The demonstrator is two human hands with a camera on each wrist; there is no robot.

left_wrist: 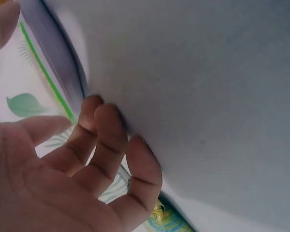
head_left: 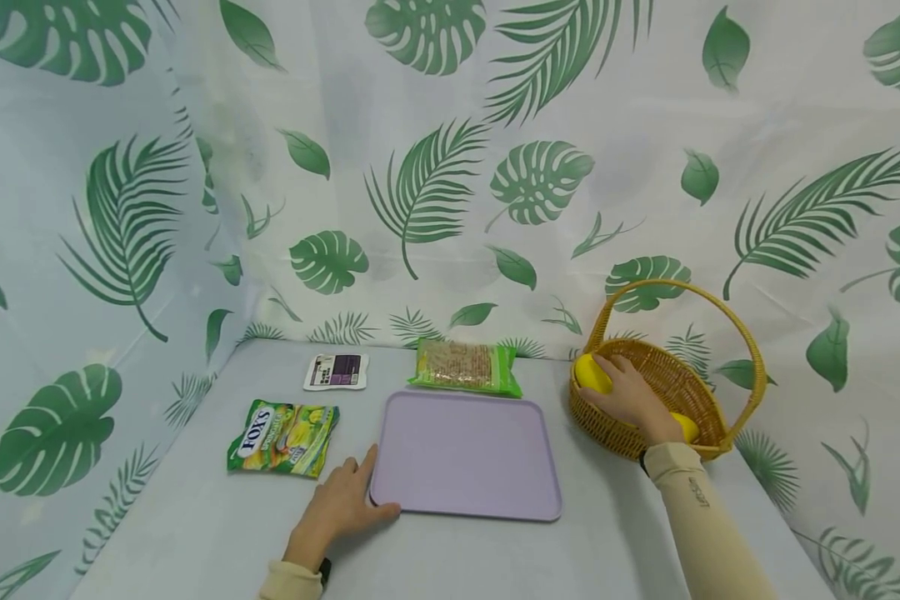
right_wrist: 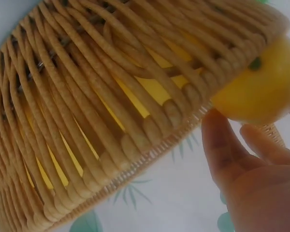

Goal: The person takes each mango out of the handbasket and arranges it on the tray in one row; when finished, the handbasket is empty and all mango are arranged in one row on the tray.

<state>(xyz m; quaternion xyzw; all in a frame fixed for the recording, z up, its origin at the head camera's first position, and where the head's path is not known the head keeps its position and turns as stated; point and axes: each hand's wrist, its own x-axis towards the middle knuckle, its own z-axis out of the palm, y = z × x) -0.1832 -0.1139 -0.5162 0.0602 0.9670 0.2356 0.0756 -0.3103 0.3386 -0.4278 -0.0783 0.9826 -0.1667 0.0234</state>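
Observation:
A lilac tray [head_left: 465, 458] lies flat on the table in the head view. My left hand [head_left: 348, 500] rests at its near left corner, thumb at the near edge and the other fingers beside the left edge. In the left wrist view the fingers [left_wrist: 111, 130] are loosely bent and hold nothing. At the right, my right hand [head_left: 630, 396] grips a yellow fruit [head_left: 591, 373] at the rim of a wicker basket [head_left: 607, 425]. In the right wrist view this fruit [right_wrist: 266, 87] has a dark green spot and shows above the rim. More yellow [right_wrist: 154, 92] shows through the weave.
The basket's tall handle [head_left: 720, 308] arches over it, with another yellow fruit [head_left: 685, 427] inside. A green Fox's candy bag [head_left: 283, 437] lies left of the tray. Behind stand a white and purple packet [head_left: 336, 372] and a green-edged clear food packet [head_left: 465, 367], near the leaf-patterned curtain [head_left: 435, 275].

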